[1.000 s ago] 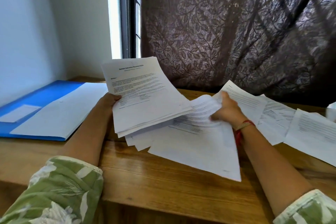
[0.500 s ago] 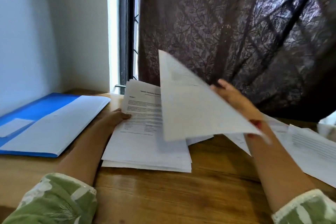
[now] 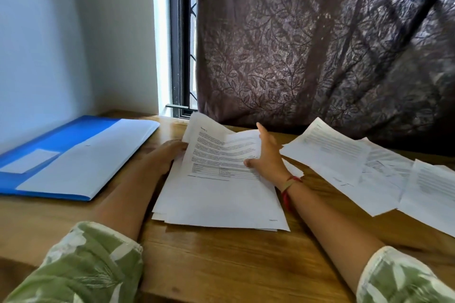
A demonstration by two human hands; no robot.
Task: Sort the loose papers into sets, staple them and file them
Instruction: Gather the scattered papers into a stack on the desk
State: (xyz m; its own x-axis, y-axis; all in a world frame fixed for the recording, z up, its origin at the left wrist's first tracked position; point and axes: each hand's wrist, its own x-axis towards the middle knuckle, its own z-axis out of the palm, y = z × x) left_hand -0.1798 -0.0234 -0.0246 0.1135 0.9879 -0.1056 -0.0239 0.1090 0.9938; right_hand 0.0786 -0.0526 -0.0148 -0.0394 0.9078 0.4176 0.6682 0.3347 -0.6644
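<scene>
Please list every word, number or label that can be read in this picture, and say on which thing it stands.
Nothing here is legible.
Top sheet of the stack: a short heading, paragraphs, a table and a corner footer, all too blurred to read.
Loose sheets on the right: printed lines, too small to read.
Blue folder: its white label shows no visible writing.

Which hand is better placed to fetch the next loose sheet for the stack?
Right. The right hand rests open on the right edge of the stack, beside the loose sheets. The left hand holds the stack's left edge, farther away.
</scene>
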